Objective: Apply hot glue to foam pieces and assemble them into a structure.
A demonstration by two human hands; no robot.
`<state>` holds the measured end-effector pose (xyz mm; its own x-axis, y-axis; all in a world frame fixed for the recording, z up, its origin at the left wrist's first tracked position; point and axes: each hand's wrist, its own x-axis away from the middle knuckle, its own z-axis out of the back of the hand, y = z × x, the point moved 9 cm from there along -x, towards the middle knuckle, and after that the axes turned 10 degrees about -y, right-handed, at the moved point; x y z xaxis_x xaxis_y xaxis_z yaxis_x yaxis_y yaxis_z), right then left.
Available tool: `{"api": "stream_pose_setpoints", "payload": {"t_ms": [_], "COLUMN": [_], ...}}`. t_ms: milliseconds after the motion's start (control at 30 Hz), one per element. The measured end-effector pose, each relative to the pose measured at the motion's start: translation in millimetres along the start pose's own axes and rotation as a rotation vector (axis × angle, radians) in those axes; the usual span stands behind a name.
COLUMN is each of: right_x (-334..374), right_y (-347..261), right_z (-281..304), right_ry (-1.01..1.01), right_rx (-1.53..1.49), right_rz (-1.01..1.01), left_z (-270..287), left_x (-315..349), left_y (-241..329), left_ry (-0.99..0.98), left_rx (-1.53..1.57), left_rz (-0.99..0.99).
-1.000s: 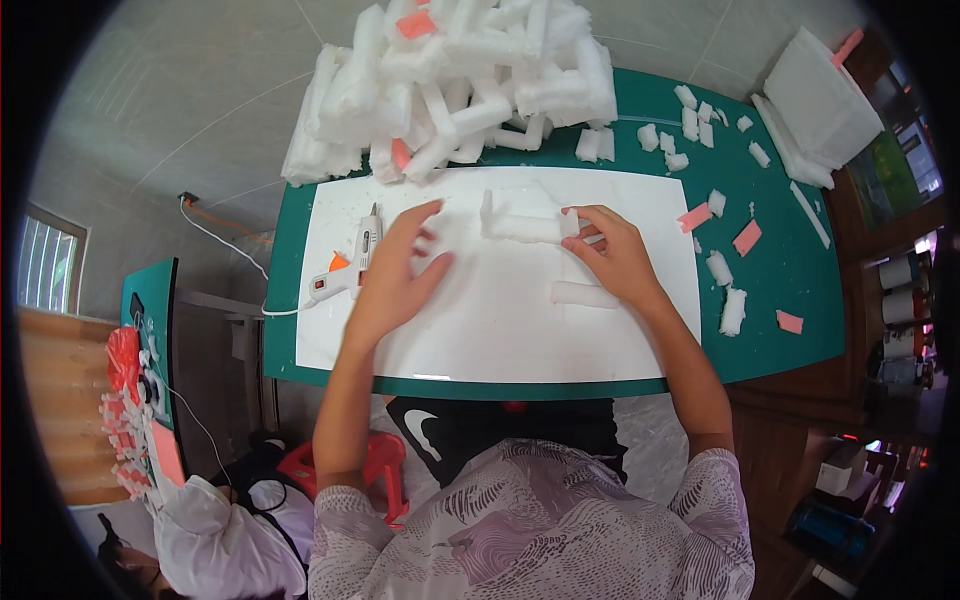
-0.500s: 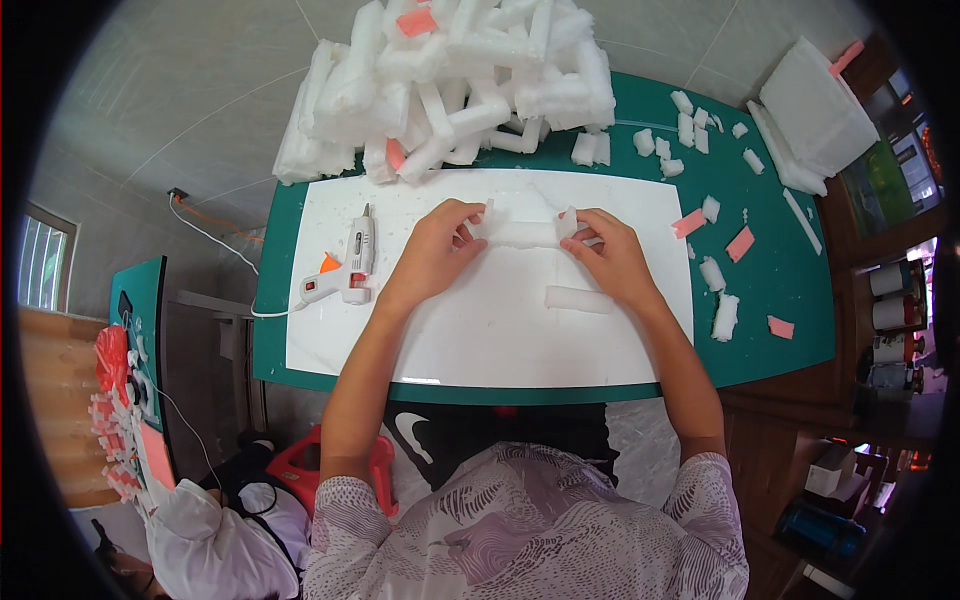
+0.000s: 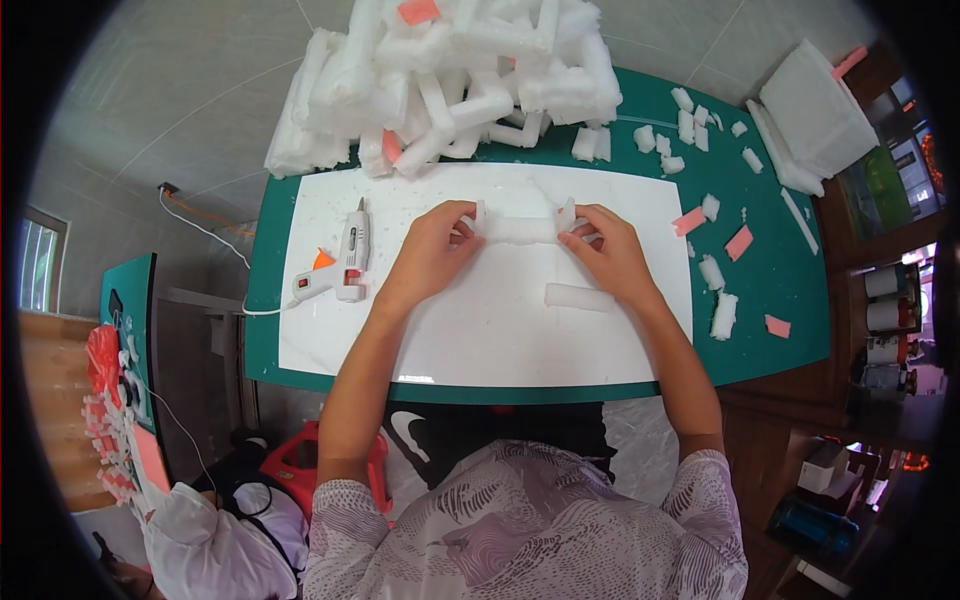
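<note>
Between my hands is a U-shaped piece of white foam point(image 3: 524, 231), a long strip with a short upright piece at each end. My left hand point(image 3: 440, 245) pinches its left end, thumb on the near side. The right end is gripped by my right hand point(image 3: 603, 246) in the same way. Just below, on the white board point(image 3: 480, 335), lies a loose foam strip point(image 3: 579, 297), close to my right wrist. A white hot glue gun point(image 3: 344, 262) with an orange trigger rests to the left, nozzle pointing away from me.
A large heap of joined white foam pieces point(image 3: 440, 85) stands at the back. Foam scraps point(image 3: 711, 272) and pink foam bits point(image 3: 739, 243) are scattered on the green mat point(image 3: 775, 300) at right. A thick foam block point(image 3: 818, 115) sits far right. Another person point(image 3: 215, 535) is at lower left.
The view has shifted slightly. Both hands keep their hold on the foam piece, which looks nearly unmoved.
</note>
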<state>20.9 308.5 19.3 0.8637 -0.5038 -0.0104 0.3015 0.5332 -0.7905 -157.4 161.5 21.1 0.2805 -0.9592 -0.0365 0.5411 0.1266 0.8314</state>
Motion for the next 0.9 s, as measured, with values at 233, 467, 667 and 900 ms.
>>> {"api": "stream_pose_setpoints", "payload": {"t_ms": [233, 467, 667, 900], "right_x": [48.7, 69.6, 25.9, -8.5], "right_y": [-38.7, -53.7, -97.1, -60.0], "right_z": [11.3, 1.9, 54.6, 45.8], "right_ry": [-0.246, -0.402, -0.08, -0.134], "right_rx": [0.147, 0.255, 0.247, -0.133], "right_rz": [0.084, 0.238, 0.276, 0.103], "left_z": [2.5, 0.8, -0.7, -0.1], "left_x": [2.8, 0.4, -2.4, -1.8], "left_y": [-1.3, -1.5, -3.7, -3.9], "left_ry": [0.003, 0.005, 0.027, 0.022], "left_rx": [-0.006, -0.005, -0.013, 0.005], "left_rz": [0.02, -0.046, -0.128, -0.097]}}
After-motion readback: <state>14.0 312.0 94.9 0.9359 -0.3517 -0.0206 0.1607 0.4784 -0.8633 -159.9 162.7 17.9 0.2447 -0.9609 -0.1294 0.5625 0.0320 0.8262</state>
